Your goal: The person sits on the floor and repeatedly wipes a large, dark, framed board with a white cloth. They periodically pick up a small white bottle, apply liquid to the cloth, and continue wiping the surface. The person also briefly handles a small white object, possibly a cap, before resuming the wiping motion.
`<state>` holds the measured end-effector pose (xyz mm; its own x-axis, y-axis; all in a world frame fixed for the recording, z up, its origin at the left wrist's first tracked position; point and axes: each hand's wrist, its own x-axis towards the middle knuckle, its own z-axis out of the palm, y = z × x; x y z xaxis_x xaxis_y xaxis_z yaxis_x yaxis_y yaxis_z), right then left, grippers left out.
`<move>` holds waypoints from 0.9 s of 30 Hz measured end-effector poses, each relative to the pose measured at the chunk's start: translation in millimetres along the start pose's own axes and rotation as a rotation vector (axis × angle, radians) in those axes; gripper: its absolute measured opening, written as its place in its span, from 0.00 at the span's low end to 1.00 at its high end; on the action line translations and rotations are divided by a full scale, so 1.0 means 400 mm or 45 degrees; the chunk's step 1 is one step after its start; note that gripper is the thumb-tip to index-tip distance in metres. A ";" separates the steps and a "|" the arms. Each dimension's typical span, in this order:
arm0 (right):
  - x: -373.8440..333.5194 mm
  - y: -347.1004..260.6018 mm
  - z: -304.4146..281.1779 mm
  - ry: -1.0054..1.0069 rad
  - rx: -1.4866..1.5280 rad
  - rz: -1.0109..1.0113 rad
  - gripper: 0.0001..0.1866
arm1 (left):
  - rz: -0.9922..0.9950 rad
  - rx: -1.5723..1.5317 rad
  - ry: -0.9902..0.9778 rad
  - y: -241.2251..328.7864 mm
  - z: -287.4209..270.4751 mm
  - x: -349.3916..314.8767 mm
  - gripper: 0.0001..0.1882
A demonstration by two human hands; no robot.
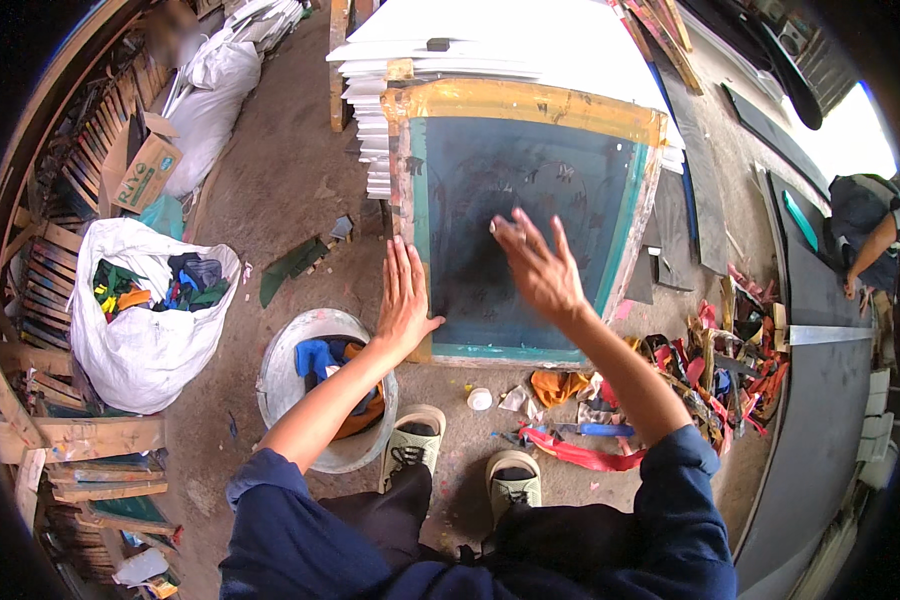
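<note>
A screen-printing frame (530,98) leans in front of me, its wooden border covered with yellow-brown tape along the top and teal strips inside. Dark mesh (490,280) fills it, with a darker smudge near the middle. My left hand (402,305) lies with fingers stretched along the frame's left side, the thumb reaching over the lower left corner. Over the middle of the mesh is my right hand (545,265), its fingers apart and pointing up and left. I cannot tell whether its fingertips touch the mesh, and no held thing shows in it.
White sheets (370,130) are stacked behind the frame. At left stand a round tub (270,375) with cloths inside and a white sack (135,360) of coloured scraps. Torn strips (710,370) litter the floor at right. Another person (865,225) bends over a dark panel (825,400).
</note>
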<state>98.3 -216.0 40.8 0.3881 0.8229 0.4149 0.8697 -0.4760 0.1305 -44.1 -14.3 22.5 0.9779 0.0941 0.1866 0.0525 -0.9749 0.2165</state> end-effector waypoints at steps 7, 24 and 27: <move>0.114 0.008 -0.013 0.129 0.099 0.372 0.32 | -0.027 0.001 -0.035 -0.003 -0.001 -0.003 0.69; -0.302 -0.197 0.038 0.092 1.859 1.304 0.12 | 0.066 0.006 -0.222 0.043 -0.005 -0.086 0.64; -0.319 -0.199 0.033 0.097 1.852 1.372 0.11 | 0.002 0.026 -0.222 0.040 -0.032 -0.113 0.63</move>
<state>-16.3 -279.2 -34.4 0.9237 0.3367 -0.1829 -0.1666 -0.0771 -0.9830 -90.2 -31.6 29.9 0.9982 0.0579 0.0174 0.0534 -0.9790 0.1969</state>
